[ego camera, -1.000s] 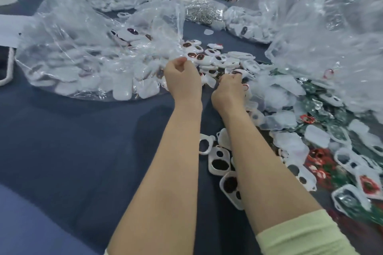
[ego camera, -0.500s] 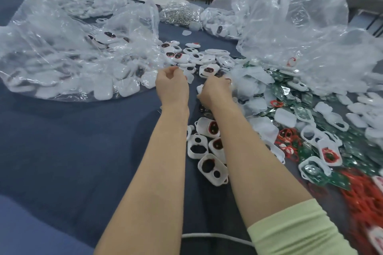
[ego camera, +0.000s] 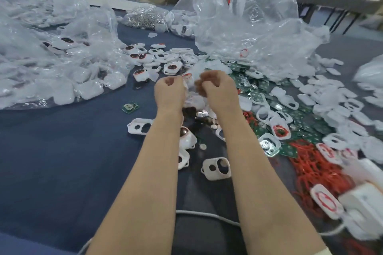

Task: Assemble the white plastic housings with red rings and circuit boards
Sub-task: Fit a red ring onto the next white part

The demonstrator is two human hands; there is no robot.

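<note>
My left hand (ego camera: 169,91) and my right hand (ego camera: 217,89) are held close together above the blue table, fingers curled. Between them they hold a white plastic housing (ego camera: 191,97), mostly hidden by the fingers. A bit of red shows at its top edge. Empty white housings (ego camera: 216,168) with two holes lie near my forearms, another housing (ego camera: 139,126) to the left. One green circuit board (ego camera: 130,107) lies alone left of my left hand. More circuit boards (ego camera: 248,87) are heaped to the right. Red rings (ego camera: 317,165) are piled at the lower right.
Clear plastic bags of white parts spread across the left (ego camera: 51,64) and the back right (ego camera: 248,35). A bag of small metal parts (ego camera: 145,16) sits at the back. A white box (ego camera: 362,205) stands at the right edge. A grey cable (ego camera: 199,214) crosses under my arms.
Both hands have drawn back from the pile of finished housings toward me and lifted slightly, still together. The view has swung right, showing more boards and red rings.
</note>
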